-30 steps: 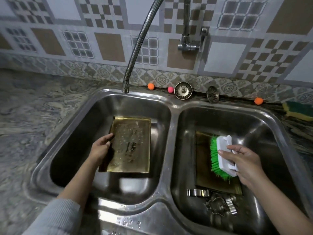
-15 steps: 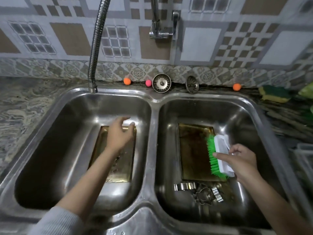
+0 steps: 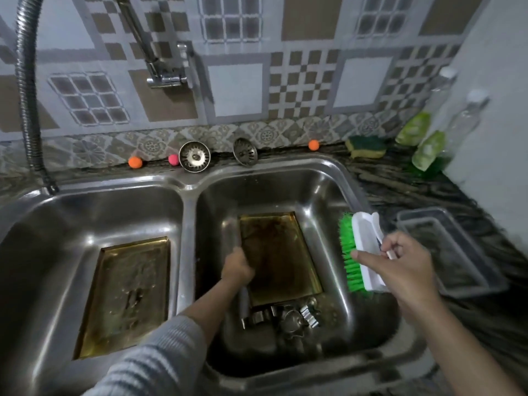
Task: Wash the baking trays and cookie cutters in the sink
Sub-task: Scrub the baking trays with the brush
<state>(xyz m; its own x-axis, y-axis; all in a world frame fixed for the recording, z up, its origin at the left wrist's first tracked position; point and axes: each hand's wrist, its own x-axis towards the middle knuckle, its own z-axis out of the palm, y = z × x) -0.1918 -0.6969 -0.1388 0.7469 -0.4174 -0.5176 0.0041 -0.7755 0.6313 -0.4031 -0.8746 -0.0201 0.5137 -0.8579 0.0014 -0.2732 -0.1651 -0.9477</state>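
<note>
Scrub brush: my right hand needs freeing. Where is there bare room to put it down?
Free: the left basin floor around its tray, and the counter between the sponge and the clear container. Crowded: the right basin, with a tray, cookie cutters and the left hand.

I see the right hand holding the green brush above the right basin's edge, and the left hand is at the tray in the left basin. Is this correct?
One part is wrong. In the head view the left hand is at the dirty tray in the right basin, not the left. The right hand does hold the green brush above that basin's edge.
</note>
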